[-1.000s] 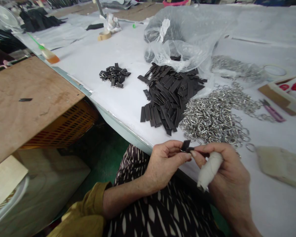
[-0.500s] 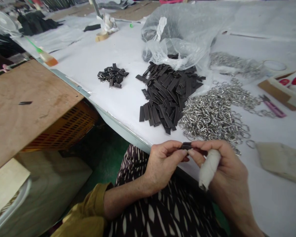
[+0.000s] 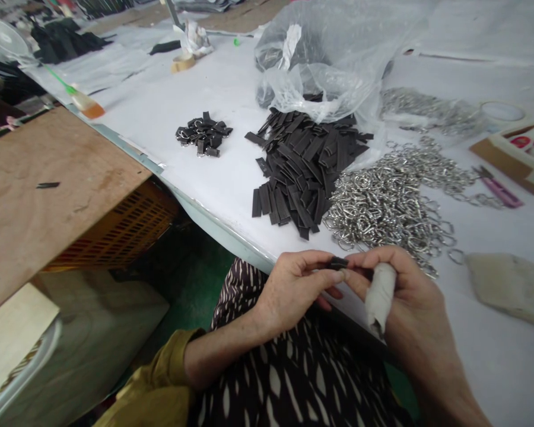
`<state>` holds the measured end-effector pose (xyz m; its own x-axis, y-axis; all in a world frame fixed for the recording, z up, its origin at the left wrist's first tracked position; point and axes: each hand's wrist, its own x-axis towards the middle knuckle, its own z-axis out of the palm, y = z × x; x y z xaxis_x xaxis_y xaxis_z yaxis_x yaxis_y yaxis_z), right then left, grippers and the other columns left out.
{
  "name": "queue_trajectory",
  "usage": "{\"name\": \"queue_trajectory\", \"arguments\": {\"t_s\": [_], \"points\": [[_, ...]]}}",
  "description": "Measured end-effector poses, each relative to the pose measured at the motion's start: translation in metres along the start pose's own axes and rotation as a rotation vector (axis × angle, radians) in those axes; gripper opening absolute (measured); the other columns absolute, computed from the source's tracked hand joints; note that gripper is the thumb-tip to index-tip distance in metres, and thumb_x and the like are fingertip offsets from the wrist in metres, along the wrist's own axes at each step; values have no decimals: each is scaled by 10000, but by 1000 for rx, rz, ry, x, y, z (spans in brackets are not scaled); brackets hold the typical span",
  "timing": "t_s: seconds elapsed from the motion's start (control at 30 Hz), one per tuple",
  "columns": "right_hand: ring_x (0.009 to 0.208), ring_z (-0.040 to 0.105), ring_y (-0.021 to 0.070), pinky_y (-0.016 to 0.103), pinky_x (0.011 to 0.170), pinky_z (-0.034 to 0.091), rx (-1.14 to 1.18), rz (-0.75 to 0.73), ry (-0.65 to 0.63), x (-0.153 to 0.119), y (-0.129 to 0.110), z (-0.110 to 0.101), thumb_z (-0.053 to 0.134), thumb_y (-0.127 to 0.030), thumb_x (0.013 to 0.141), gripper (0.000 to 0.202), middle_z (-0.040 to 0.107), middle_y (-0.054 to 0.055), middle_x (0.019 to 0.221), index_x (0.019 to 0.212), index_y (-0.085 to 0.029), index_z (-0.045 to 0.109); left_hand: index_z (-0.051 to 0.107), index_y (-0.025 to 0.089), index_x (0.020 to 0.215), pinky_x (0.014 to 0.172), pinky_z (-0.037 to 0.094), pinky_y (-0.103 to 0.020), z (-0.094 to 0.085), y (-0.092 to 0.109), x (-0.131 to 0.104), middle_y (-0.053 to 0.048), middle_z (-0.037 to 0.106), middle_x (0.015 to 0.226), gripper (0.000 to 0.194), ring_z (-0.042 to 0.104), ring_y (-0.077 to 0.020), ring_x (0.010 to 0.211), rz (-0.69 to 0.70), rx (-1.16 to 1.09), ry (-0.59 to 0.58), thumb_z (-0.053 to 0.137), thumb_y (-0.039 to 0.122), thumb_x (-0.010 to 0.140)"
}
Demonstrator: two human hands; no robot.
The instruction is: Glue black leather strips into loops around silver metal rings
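Between my fingertips, above the table's near edge, is a small dark strip (image 3: 338, 263). My left hand (image 3: 289, 290) pinches its left side with thumb and forefinger. My right hand (image 3: 403, 296) is closed on the strip's right end; a whitish wrapping (image 3: 381, 296) covers one of its fingers. Whether a metal ring sits in the strip, I cannot tell. Just beyond my hands lie a heap of dark strips (image 3: 309, 160) and a heap of silver metal rings (image 3: 382, 204). Farther left is a small pile of folded dark strips with rings (image 3: 203, 134).
A clear plastic bag (image 3: 315, 77) stands behind the strips. On the right are pink-handled snippers (image 3: 501, 191), a cardboard box (image 3: 511, 163), a tape roll (image 3: 502, 111) and a greyish slab (image 3: 511, 287). A wooden board (image 3: 66, 196) and an orange crate (image 3: 120, 231) are at left.
The dark strip has tilted and shows less of its face between my fingers. My right hand's wrapped finger has turned slightly more upright. The heaps look the same.
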<state>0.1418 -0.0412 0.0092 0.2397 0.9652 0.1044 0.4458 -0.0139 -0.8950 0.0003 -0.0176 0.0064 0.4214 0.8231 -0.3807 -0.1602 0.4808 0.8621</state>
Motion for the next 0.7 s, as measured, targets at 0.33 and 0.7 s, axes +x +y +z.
{"name": "queue_trajectory", "arguments": {"t_s": [0.33, 0.7], "points": [[613, 607, 125, 207, 474, 498, 38, 50, -7, -2, 3, 4, 698, -311, 705, 198, 649, -7, 783, 746, -224, 525, 685, 99, 795, 671, 511, -266, 5, -3, 3, -34, 634, 683, 151, 607, -129, 628, -60, -207, 53, 634, 217, 715], [677, 620, 141, 227, 519, 505, -56, -13, 33, -7, -3, 11, 644, -320, 771, 143, 657, 14, 843, 773, -220, 541, 678, 100, 796, 684, 526, -302, 1, -12, 8, -35, 641, 673, 223, 623, -143, 616, -59, -288, 75, 696, 275, 658]]}}
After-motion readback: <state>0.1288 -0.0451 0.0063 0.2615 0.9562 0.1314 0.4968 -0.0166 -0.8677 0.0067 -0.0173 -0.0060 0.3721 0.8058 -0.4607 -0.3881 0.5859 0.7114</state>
